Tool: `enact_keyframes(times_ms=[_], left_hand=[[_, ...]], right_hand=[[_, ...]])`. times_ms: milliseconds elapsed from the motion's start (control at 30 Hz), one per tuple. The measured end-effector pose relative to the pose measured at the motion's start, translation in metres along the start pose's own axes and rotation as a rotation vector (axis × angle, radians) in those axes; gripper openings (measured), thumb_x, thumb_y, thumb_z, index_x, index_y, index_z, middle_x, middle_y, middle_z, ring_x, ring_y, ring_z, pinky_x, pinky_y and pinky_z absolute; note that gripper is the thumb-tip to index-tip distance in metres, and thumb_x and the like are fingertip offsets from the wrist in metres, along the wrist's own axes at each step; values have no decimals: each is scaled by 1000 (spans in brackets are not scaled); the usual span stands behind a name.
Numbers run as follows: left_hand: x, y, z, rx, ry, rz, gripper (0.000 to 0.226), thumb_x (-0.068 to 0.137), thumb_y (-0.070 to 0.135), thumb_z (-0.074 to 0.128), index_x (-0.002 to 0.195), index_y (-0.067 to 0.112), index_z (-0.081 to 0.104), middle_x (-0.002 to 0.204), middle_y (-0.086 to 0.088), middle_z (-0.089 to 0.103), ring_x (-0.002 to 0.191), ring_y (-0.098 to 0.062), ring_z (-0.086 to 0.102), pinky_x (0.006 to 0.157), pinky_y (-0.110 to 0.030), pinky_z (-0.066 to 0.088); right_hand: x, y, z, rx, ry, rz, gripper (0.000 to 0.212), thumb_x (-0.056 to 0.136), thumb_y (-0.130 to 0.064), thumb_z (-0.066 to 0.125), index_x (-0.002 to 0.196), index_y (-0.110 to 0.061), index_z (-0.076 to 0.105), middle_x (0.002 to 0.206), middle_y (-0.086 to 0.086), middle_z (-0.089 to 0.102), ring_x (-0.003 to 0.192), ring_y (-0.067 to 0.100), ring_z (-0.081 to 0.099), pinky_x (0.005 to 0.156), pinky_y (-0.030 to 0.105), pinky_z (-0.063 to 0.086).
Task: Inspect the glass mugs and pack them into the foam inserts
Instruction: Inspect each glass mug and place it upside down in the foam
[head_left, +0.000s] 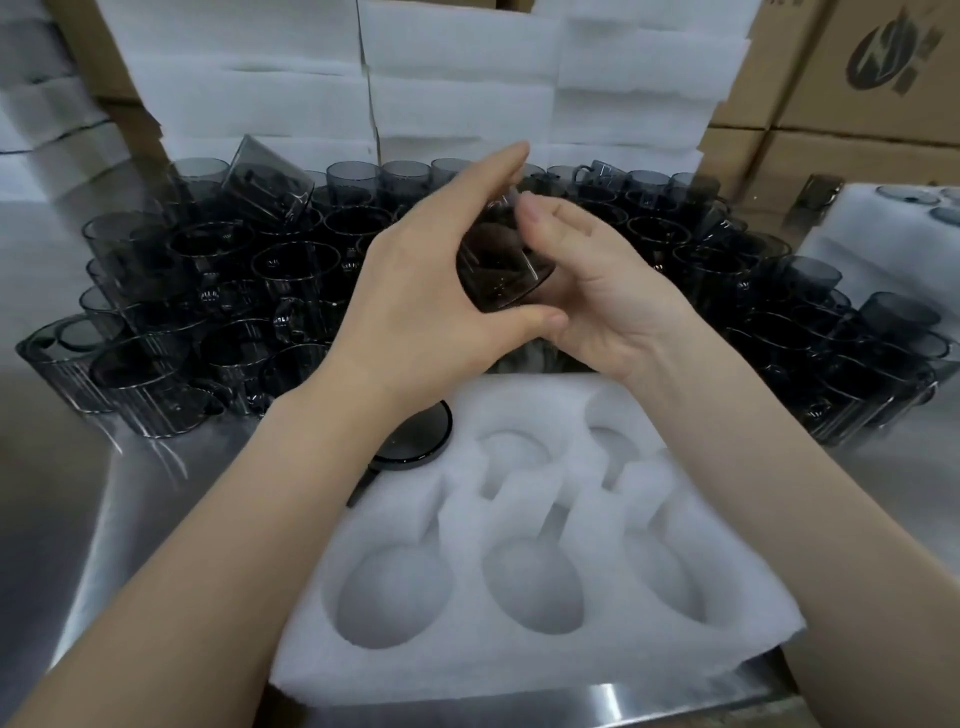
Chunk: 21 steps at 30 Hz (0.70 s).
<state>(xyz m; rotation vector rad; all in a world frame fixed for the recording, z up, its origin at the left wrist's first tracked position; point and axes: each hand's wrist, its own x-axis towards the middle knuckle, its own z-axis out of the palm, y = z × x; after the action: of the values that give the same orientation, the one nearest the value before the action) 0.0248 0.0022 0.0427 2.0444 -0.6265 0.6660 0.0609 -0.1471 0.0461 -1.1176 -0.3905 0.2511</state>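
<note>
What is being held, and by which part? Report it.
A dark glass mug, by its body: the grip of the left hand spans its side down to the base, the grip of the right hand cups the opposite side.

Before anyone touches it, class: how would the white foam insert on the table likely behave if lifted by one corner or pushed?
The foam insert probably weighs little and may flex when lifted, since deep cut-outs leave thin walls. Pushed, it would likely slide easily on the shiny metal table, as most pockets look empty.
</note>
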Motion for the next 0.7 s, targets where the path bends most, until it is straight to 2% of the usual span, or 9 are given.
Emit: enact_keyframes(times_ms=[67,133,267,400,533,700], left_hand=[[0,0,3,22,54,-17,83,69,26,85,143,18,47,131,17,54,118,12,43,99,1,28],[0,-1,4,31,72,-17,77,72,22,83,141,15,49,121,21,52,112,14,43,94,4,28],[-2,-1,4,17,37,51,74,72,13,81,140,12,50,126,14,54,119,0,51,104,-11,37],[-3,-2,5,-45,24,39,77,72,11,82,141,12,48,137,4,55,127,-3,50,110,-23,38],[-3,-2,5,-86,17,-4,78,72,13,84,142,15,48,137,7,55,128,-1,50,111,-23,38],[-3,0,4,-126,43,-27,73,73,24,81,139,18,51,126,19,55,122,5,51,108,-21,39]], right_hand=[[0,1,0,-64,54,-69,32,80,-20,71,107,-10,55,91,7,70,75,21,69,62,34,57],[0,1,0,-107,78,-112,27,83,-18,70,105,-13,55,90,5,69,75,21,67,63,35,54],[0,-2,-2,-75,147,-151,6,92,-15,63,92,-12,58,79,5,71,68,20,67,55,32,55],[0,0,-1,-103,195,-191,8,95,-14,61,89,-12,56,76,4,71,65,18,68,54,31,55],[-1,0,0,-131,203,-175,8,97,-18,59,91,-12,57,77,3,70,66,17,67,52,29,53],[-1,-2,1,-186,206,-130,16,100,-26,53,95,-14,63,85,7,67,76,22,64,59,34,55]])
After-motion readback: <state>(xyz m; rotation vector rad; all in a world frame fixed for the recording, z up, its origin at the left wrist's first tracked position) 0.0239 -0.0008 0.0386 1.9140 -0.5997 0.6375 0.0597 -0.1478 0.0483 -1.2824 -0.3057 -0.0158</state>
